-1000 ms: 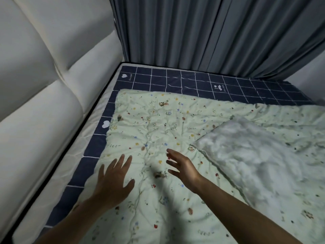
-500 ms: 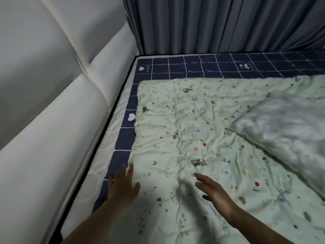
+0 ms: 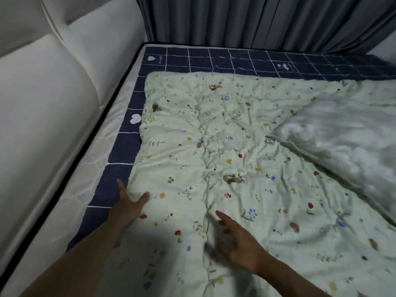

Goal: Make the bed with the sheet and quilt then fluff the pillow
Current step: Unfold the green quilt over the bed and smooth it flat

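Across the middle of the bed lies the quilt point(image 3: 225, 146), pale green with small flowers, spread flat and wrinkled. A puckered seam runs down its middle from the far edge toward the camera; its full extent is cut off by the frame, so its long axis cannot be told. Its far right part is folded back, showing a whitish underside point(image 3: 347, 142). Under it the navy grid sheet point(image 3: 124, 146) shows as a band along the left and far sides, with a strip of bare white mattress point(image 3: 85, 174) beyond its left edge.

The left hand point(image 3: 128, 204) rests at the quilt's left edge, grip wide, fingers and thumb spread, palm down, thumb on the quilt and fingers reaching onto the sheet; it clasps nothing. The right hand point(image 3: 240, 241) sits beside the centre seam, grip also wide and holding nothing, fingers loosely spread and pointing up-left. Both forearms reach in from the bottom.

A padded white headboard point(image 3: 53, 93) stands on the left, grey curtains point(image 3: 257, 20) behind.
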